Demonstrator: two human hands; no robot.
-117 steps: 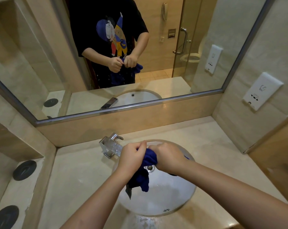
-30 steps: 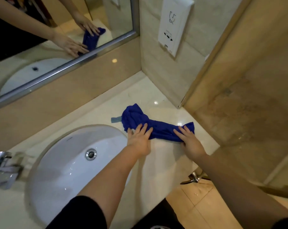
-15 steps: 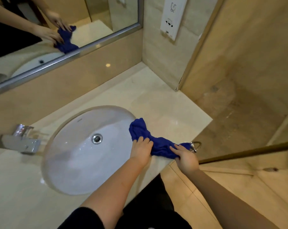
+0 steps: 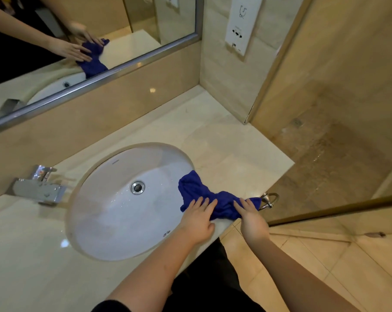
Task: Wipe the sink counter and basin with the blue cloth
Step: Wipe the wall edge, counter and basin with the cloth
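Both hands, left (image 4: 198, 219) and right (image 4: 252, 218), spread flat on cloth (image 4: 204, 191) at worktop (image 4: 226, 152) edge, beside basin (image 4: 114, 212).

hands: 2, left hand (image 4: 197, 221) and right hand (image 4: 253, 221) | cloth (image 4: 204, 190): 1 | basin (image 4: 114, 212): 1 | drain (image 4: 137, 188): 1 | tap (image 4: 38, 190): 1 | mirror (image 4: 141, 19): 1 | socket panel (image 4: 241, 25): 1 | ring (image 4: 269, 199): 1 | desk (image 4: 224, 143): 1

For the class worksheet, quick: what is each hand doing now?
Left hand: open, flat on the cloth.
Right hand: open, flat on the cloth.
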